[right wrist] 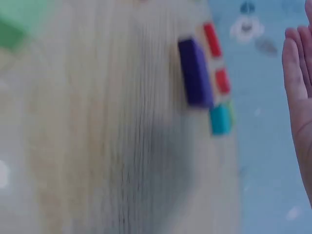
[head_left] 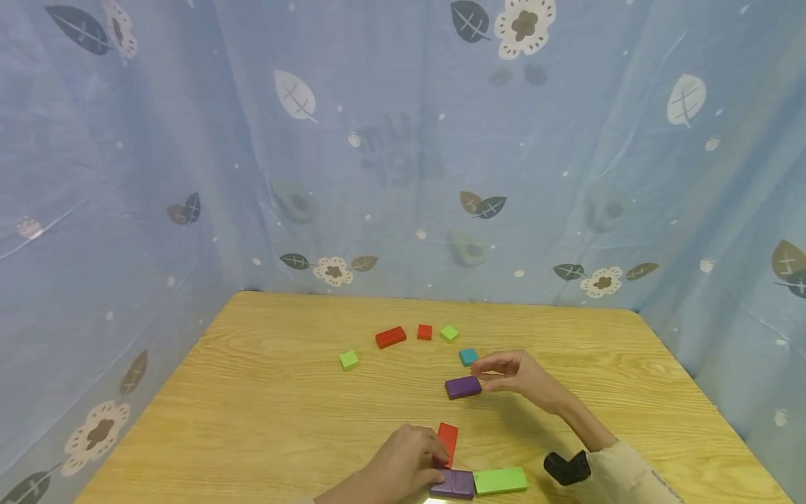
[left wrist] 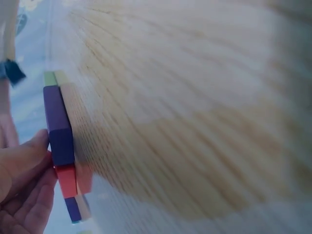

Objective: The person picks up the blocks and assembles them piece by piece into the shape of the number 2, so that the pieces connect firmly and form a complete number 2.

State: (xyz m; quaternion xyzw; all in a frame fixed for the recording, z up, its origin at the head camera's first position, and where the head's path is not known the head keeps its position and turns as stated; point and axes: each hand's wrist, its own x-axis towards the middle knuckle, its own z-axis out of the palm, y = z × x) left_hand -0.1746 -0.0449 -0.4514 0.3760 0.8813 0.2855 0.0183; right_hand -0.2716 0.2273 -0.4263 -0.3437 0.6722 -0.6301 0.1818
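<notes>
On the table [head_left: 264,413], the left hand [head_left: 403,460] touches the near purple block [head_left: 460,484] and red block [head_left: 448,439], likely steadying where they meet beside the long green block [head_left: 501,481]. The right hand [head_left: 522,379], parted fingers empty, hovers by the far purple block [head_left: 463,388].

Left wrist: thumb and fingers press lightly against the blocks, apparently without wrapping round them.

Right wrist: extended fingers stand clear of the far purple block.
</notes>
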